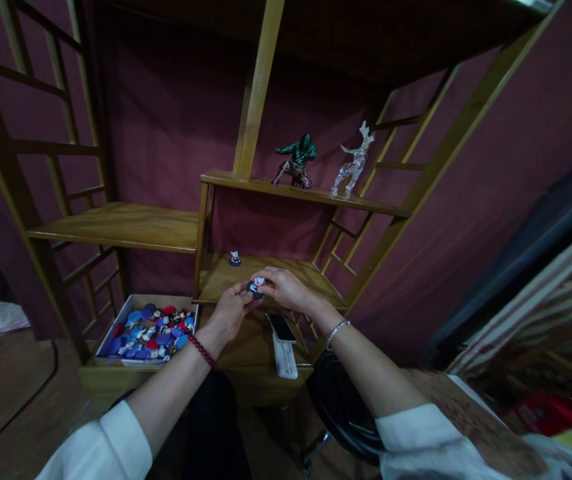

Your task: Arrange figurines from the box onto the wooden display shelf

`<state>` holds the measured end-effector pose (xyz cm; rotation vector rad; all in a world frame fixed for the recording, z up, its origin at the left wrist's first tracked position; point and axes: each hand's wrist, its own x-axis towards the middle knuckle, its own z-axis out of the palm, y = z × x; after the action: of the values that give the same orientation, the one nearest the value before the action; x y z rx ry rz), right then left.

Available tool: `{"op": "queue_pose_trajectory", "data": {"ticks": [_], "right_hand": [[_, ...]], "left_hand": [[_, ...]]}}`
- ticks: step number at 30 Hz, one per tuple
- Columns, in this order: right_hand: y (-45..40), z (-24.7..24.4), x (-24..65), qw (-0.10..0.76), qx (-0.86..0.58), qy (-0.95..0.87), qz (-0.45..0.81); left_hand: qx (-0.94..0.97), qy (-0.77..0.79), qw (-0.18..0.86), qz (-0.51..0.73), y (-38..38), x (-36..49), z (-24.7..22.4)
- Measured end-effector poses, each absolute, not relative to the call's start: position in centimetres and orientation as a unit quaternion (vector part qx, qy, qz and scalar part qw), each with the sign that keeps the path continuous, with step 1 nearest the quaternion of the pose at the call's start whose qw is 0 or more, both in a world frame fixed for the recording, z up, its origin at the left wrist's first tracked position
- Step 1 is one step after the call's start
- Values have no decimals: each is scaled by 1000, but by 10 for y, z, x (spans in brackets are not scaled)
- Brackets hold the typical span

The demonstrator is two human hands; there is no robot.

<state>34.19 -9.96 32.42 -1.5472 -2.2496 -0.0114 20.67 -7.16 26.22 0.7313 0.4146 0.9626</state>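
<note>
- Left grip [231,312], one: closed on the dark base of the small figurine [256,287]; best kept at the base's edge, leaving the white figure unpressed.
- Right grip [285,288], one: fingers grasping the same piece from the right; a light pinch would suit, since small raised parts could bend or snap.
- Small figurine, one: held between both hands, off the near edge of the lower shelf [221,277]; one hand should be secure before the other loosens.
- Standing figurine [235,259], one: upright, farther in on that shelf; knuckles best kept clear of it.
- Box [159,298], one: at left, filled with coloured pieces; finer details too small to tell.
- Phone [281,328], one: near, below the hands; a dropped piece could strike it.
</note>
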Motion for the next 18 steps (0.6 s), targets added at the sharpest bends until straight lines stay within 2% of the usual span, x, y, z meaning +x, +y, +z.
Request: {"op": "queue_pose_trajectory", "data": {"ticks": [10,18], "right_hand": [[-79,313,359,221,-548,-807,24],[-66,309,368,237,-555,-796,47]], "left_hand": [[357,244,785,444,-56,218,261],[388,228,770,453,-47,229,255]]}}
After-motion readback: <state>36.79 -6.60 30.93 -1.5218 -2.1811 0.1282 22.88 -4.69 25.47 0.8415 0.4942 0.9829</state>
